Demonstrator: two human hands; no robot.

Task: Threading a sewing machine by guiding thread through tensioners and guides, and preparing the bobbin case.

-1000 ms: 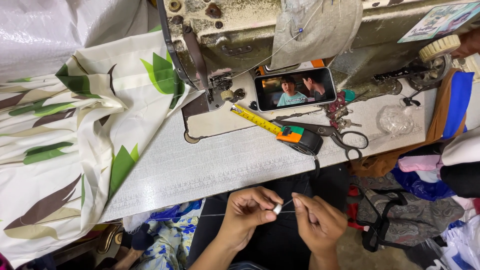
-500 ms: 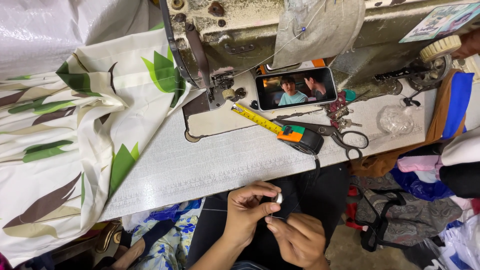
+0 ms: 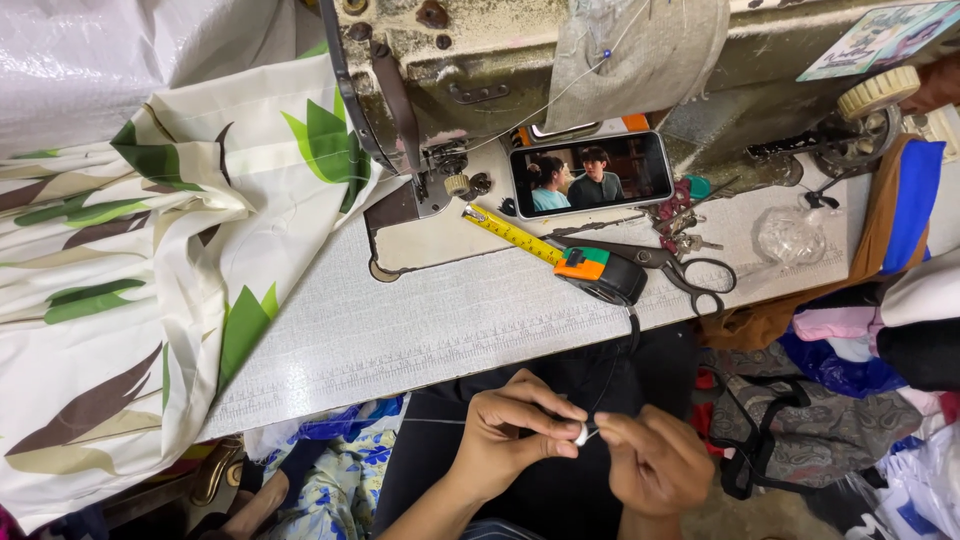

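your left hand (image 3: 505,440) pinches a small white piece (image 3: 581,434) between thumb and fingertips, its grip closed on it, low in front of the bench (image 3: 420,320) edge over your lap. your right hand (image 3: 650,462) meets it just beside, fingertips together at the same piece; a thin thread (image 3: 440,421) runs off to the left from the pinch. on the bench lie a tape measure (image 3: 598,272), scissors (image 3: 680,272) and a phone (image 3: 590,172) against the sewing machine (image 3: 500,60). leaf-printed fabric (image 3: 130,260) drapes at the left.
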